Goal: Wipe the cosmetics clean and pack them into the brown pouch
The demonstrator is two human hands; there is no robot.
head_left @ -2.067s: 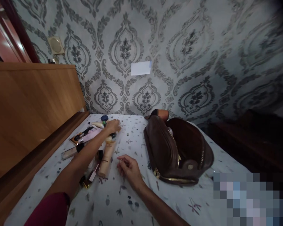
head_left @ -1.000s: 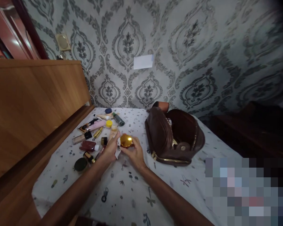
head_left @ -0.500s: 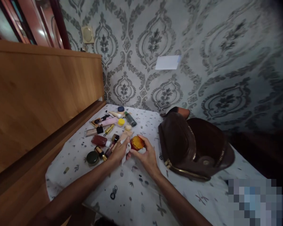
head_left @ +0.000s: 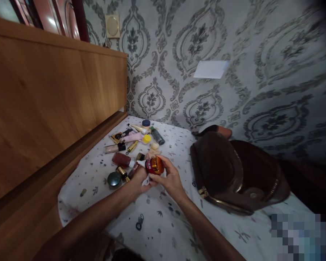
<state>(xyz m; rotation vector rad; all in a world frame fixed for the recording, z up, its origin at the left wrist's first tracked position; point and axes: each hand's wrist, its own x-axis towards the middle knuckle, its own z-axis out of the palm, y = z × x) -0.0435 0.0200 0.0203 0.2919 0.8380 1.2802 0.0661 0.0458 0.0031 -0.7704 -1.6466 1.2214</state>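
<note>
Between thumb and fingers, my right hand point(head_left: 172, 177) grips a small red cosmetic jar point(head_left: 150, 166) with a shiny amber-gold lid, tilted on its side. My left hand point(head_left: 141, 180) is closed around a crumpled white wipe point(head_left: 146, 181), close against the jar; its fingertips are partly hidden. Just left of the hands lie a dark red bottle point(head_left: 121, 159) with a white cap, a gold-and-black tube point(head_left: 121, 171) and a round dark green jar point(head_left: 114, 179).
Behind the hands are a pink tube point(head_left: 132, 137), a yellow-lidded jar point(head_left: 146, 139), a green bottle point(head_left: 157, 136) and several other cosmetics. An open brown bag point(head_left: 217, 170) stands on the right of the patterned cloth point(head_left: 163, 224). A wooden cabinet point(head_left: 59, 83) borders the left.
My right hand has tipped the jar so its red labelled side shows. The left hand with the wipe has shifted beneath and beside it. The view has swung slightly left.
</note>
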